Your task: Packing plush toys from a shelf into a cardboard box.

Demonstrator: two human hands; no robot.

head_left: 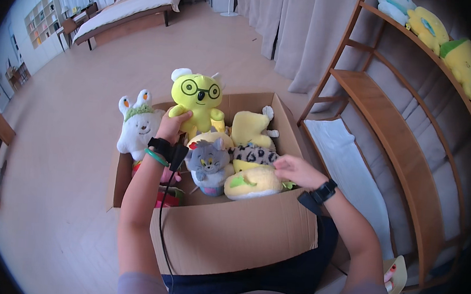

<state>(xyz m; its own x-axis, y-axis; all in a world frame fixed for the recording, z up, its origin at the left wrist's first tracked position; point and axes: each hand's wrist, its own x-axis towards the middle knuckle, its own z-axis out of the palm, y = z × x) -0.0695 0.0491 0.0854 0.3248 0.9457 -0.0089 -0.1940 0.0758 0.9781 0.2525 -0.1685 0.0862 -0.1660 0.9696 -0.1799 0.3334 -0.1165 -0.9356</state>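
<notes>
My left hand (173, 124) is closed around the lower body of a yellow koala plush toy (198, 97) with round glasses, held upright above an open cardboard box (234, 232). My right hand (303, 171) hovers at the box's right side with fingers loosely bent and apart, beside a round yellow plush (252, 184) with a green leaf. Whether its fingertips touch the toys is hard to tell. A leopard-print plush (257, 155), a grey cat plush (208, 164) and a yellow plush (249, 129) lie inside. A white plush with long ears (139, 128) leans over the left wall.
To the right stands a curved wooden shelf rack (383, 103), with several plush toys (428, 28) on its top board and a white cloth (350, 161) low down. Grey curtains (305, 31) hang behind it. A bed (133, 9) is far back left.
</notes>
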